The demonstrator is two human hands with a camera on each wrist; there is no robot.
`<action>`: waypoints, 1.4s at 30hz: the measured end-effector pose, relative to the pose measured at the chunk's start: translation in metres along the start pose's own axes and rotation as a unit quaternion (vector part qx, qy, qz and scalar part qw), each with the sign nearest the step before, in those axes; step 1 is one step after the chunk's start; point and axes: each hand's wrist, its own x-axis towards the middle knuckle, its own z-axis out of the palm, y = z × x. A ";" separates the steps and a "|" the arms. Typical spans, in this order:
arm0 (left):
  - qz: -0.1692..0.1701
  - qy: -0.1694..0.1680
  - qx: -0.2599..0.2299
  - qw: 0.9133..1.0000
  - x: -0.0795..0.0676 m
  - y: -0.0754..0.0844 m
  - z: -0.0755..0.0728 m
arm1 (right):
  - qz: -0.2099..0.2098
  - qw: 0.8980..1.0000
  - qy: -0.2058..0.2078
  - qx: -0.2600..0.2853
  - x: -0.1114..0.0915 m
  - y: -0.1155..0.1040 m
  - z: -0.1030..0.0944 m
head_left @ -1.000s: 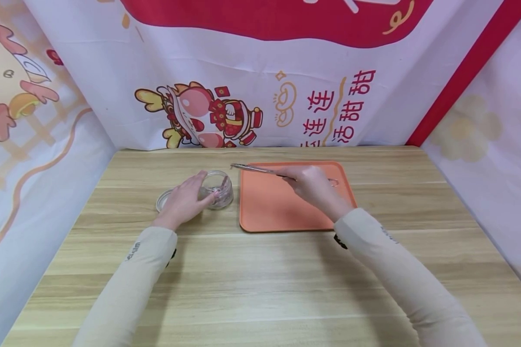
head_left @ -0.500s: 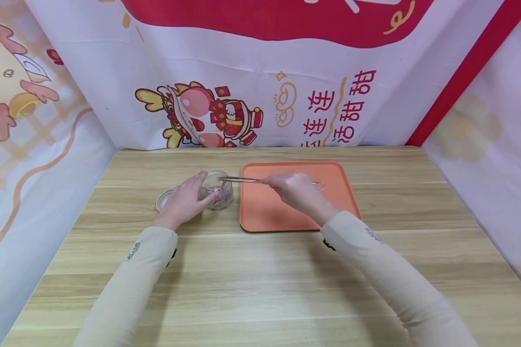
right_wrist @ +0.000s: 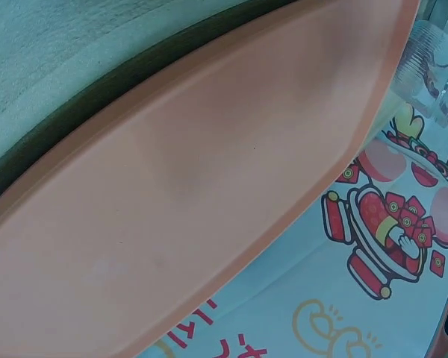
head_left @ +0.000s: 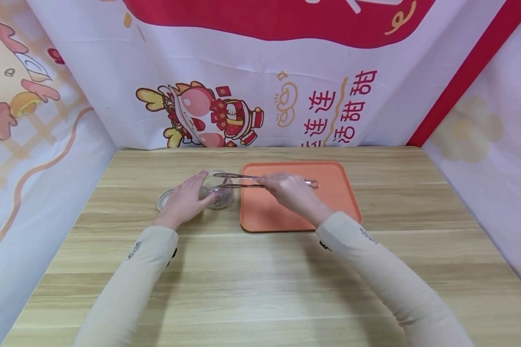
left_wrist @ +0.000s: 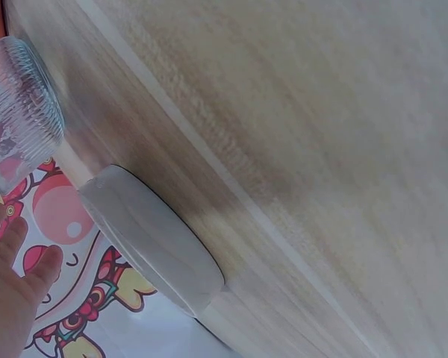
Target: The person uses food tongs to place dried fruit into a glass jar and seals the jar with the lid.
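My left hand (head_left: pixel 184 200) holds a clear glass jar (head_left: pixel 226 198) from its left side, thumb at the front and fingers behind. Some thin brownish-red pieces lie inside the jar; they are too small to identify. My right hand (head_left: pixel 293 193), above the orange tray, grips metal tongs (head_left: pixel 245 186) around the middle. The two arms of the tongs are spread apart, their tips at the jar's mouth. In the left wrist view, the ribbed jar (left_wrist: pixel 19 112) is at the upper left, above the fingers of my left hand (left_wrist: pixel 11 298).
A round lid (head_left: pixel 162 198) lies on the wooden table (head_left: pixel 252 279), left of the jar and partly behind my left hand. The orange tray (head_left: pixel 278 217) is just right of the jar. Printed cloth (head_left: pixel 260 62) hangs behind the table and along both sides.
My right hand has moved left and slightly down, bringing the tongs from above the tray's edge to the jar's mouth. The tongs' arms have spread apart. My left hand and the jar have stayed still.
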 end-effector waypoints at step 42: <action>-0.006 -0.013 0.007 1.000 -0.001 0.002 -0.001 | 0.078 0.989 0.109 -0.055 -0.041 0.052 -0.021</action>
